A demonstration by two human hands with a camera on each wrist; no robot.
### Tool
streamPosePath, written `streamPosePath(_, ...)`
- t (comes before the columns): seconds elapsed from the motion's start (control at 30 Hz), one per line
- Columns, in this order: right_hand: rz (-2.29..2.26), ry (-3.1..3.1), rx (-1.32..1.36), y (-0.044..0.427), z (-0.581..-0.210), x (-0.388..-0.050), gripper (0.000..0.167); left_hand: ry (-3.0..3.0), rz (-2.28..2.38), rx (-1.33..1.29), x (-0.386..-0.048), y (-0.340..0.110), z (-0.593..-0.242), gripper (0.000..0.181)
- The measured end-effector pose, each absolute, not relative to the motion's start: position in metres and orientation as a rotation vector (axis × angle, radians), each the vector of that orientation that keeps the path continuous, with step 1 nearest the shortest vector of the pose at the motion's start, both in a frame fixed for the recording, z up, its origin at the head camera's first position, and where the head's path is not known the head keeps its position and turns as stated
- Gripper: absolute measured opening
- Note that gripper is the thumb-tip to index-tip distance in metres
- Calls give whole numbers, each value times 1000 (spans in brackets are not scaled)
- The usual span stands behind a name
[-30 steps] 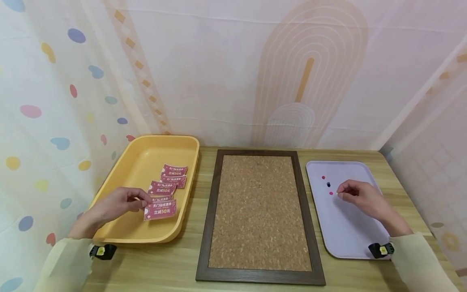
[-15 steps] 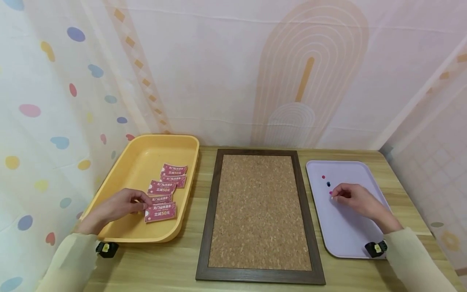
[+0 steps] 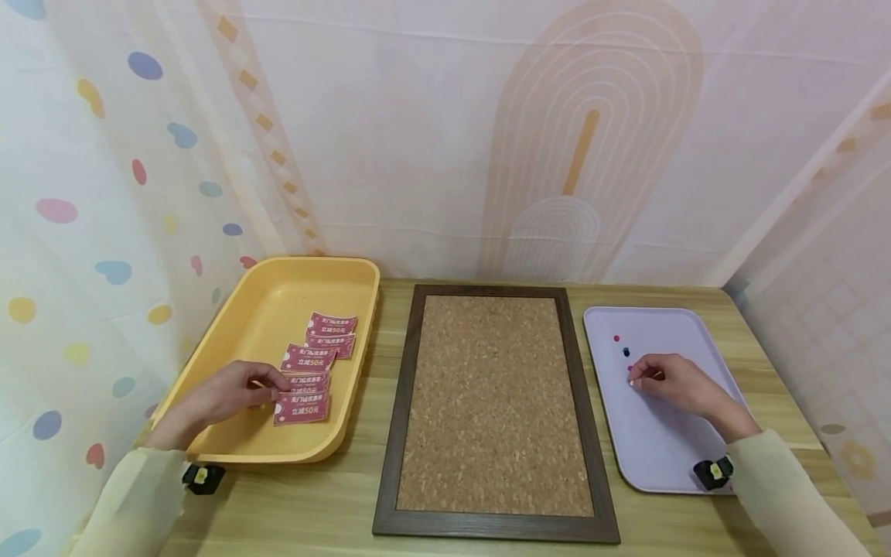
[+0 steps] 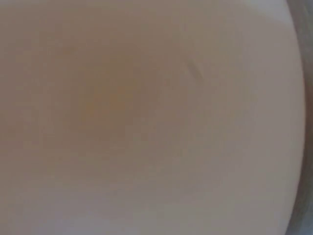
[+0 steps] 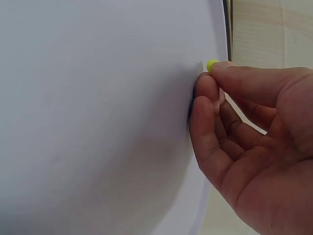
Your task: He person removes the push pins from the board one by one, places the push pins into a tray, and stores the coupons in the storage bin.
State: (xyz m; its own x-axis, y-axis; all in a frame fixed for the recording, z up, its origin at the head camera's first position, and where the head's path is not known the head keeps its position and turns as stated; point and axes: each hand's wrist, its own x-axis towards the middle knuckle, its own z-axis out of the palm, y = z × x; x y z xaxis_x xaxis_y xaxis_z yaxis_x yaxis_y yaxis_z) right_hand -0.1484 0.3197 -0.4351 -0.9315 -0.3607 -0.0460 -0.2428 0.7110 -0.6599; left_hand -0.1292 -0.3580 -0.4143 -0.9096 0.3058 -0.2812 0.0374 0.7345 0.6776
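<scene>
My left hand (image 3: 233,396) is inside the yellow tray (image 3: 274,290), pinching the left edge of a pink printed coupon (image 3: 302,408) between thumb and fingers. Several similar coupons (image 3: 308,358) overlap just behind it. Over the lavender tray (image 3: 671,449), my right hand (image 3: 678,383) pinches a small yellow push pin (image 5: 211,64); its thin metal point shows in the right wrist view. Close to those fingertips lie a red pin (image 3: 616,338), a dark blue pin (image 3: 626,352) and a partly hidden magenta one (image 3: 630,368). Only a blurred pale surface fills the left wrist view.
A cork board (image 3: 497,410) with a dark wooden frame lies between the two trays on the wooden table (image 3: 278,510). A patterned curtain (image 3: 445,155) hangs behind the table and along both sides.
The held coupon has shifted slightly down and left, overlapping the one behind it. My right hand has moved a little left and down over the lavender tray, keeping its pinch.
</scene>
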Motion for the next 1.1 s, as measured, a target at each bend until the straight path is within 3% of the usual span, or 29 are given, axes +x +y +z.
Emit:
streamPosePath(0.57,-1024,2755,-471,319,-436,-148,5,2963,951,154,-113,-351,-405,19)
streamPosePath(1.1,-1108,2897,-404,317,-420,-122,14,3284,1166,381,-87,-295,-385,21)
